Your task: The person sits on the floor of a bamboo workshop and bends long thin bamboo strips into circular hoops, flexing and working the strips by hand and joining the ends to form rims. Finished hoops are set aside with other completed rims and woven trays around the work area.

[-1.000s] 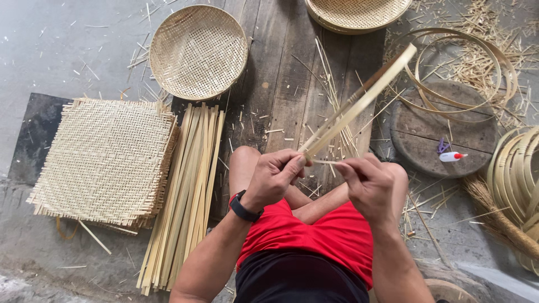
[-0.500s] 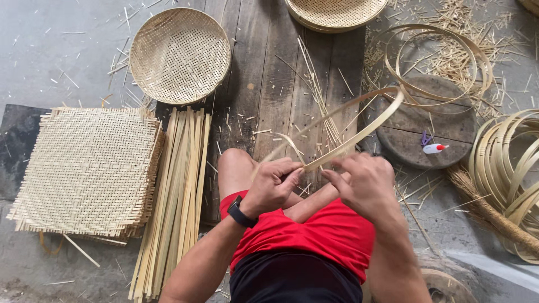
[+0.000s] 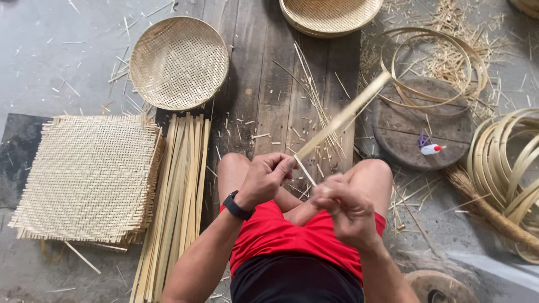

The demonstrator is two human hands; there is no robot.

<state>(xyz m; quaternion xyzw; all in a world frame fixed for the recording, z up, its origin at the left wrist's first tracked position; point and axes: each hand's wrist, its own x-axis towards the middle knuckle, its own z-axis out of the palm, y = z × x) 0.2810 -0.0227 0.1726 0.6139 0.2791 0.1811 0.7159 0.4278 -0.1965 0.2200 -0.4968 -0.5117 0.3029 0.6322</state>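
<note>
My left hand (image 3: 265, 178), with a black watch on its wrist, pinches the near end of a long pale bamboo strip (image 3: 348, 113) that runs up and to the right, blurred by motion. Just below and to the right, my right hand (image 3: 343, 209) is closed around a thin sliver coming off the same strip's end. Both hands hover above my bare knees and red shorts (image 3: 281, 233).
A stack of woven square mats (image 3: 87, 177) lies at left beside a bundle of flat bamboo strips (image 3: 179, 191). Two round woven trays (image 3: 178, 62) (image 3: 330, 15), a round wooden block (image 3: 418, 126), hoops of bent bamboo (image 3: 505, 163) and scattered shavings surround me.
The bamboo strip was curved into a loop half a second ago and is now straight. My right hand has dropped lower, away from my left hand. The camera has shifted.
</note>
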